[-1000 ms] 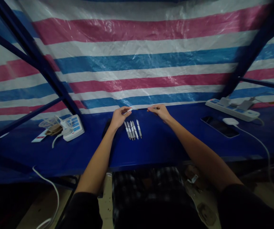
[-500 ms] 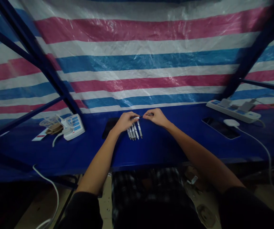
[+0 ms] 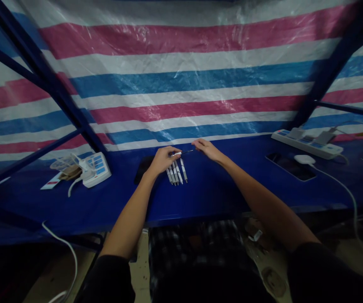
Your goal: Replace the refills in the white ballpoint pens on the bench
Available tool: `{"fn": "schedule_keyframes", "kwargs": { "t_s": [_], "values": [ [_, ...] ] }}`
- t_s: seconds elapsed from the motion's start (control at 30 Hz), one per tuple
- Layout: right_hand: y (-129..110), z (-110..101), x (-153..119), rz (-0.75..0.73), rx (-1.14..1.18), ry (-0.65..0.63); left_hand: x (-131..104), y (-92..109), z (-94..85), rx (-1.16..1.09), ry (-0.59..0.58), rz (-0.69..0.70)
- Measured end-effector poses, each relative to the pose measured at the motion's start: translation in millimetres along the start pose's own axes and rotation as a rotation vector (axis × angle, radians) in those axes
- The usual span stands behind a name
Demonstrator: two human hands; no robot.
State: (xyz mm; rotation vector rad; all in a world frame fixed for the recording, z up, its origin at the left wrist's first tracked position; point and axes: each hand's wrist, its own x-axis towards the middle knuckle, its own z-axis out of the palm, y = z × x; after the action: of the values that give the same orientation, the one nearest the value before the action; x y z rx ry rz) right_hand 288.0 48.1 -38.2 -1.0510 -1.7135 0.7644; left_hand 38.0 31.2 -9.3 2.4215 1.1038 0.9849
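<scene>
Across the back hung a big plastic sheet [image 3: 181, 42] with red, white and blue stripes. It was the biggest thing by far. Next came the blue counter [image 3: 219, 195]. A white power strip [image 3: 309, 144] lay far over on the right, and a shorter white power block [image 3: 97, 170] sat on the left.

Between them were the two hands. The left hand [image 3: 164, 160] pinched a white pen part with its thumb and fingers. The right hand [image 3: 207, 149] had its fingers bent close together, but I could not tell if they held something small. A dark phone [image 3: 290, 165] lay flat, well to the right.

Smaller yet were the white and grey pens [image 3: 176, 173], lined up below the left hand, with one a little apart. The white pen part [image 3: 176, 154] was just above their top ends. Smallest was a thin dark rod [image 3: 187, 151], poking out of it toward the right fingertips. I could not tell if they touched.

If the left pinch got loose, the rod might slip out and drop. A crooked push might bend it. A bump from the left hand could make the pens roll.
</scene>
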Motion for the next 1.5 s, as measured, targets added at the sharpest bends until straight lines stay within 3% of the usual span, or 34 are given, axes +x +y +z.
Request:
{"fn": "schedule_keyframes", "kwargs": {
  "t_s": [0.1, 0.3, 0.73, 0.93, 1.17, 1.5],
  "values": [
    [0.3, -7.5, 0.8, 0.019, -0.040, 0.035, 0.6, -5.1, 0.0, 0.009, 0.027, -0.026],
    [-8.7, -6.8, -4.2, -0.103, -0.137, -0.035, 0.9, -10.9, 1.0, 0.027, 0.027, -0.020],
    [-11.0, -0.3, -6.4, -0.157, -0.176, -0.070, 0.5, -4.5, 1.5, 0.030, -0.019, 0.001],
    [-20.9, 13.0, -13.0, -0.209, -0.199, -0.068, 1.1, -1.7, 8.6, -0.127, -0.031, -0.046],
    [-19.5, 19.8, -15.5, -0.270, -0.219, -0.011, 1.9, 3.1, 10.3, -0.448, -0.166, -0.133],
    [-25.7, 16.9, -17.5, -0.218, -0.226, -0.164, -0.7, 4.1, 7.1, -0.429, -0.174, -0.103]
  ]
}}
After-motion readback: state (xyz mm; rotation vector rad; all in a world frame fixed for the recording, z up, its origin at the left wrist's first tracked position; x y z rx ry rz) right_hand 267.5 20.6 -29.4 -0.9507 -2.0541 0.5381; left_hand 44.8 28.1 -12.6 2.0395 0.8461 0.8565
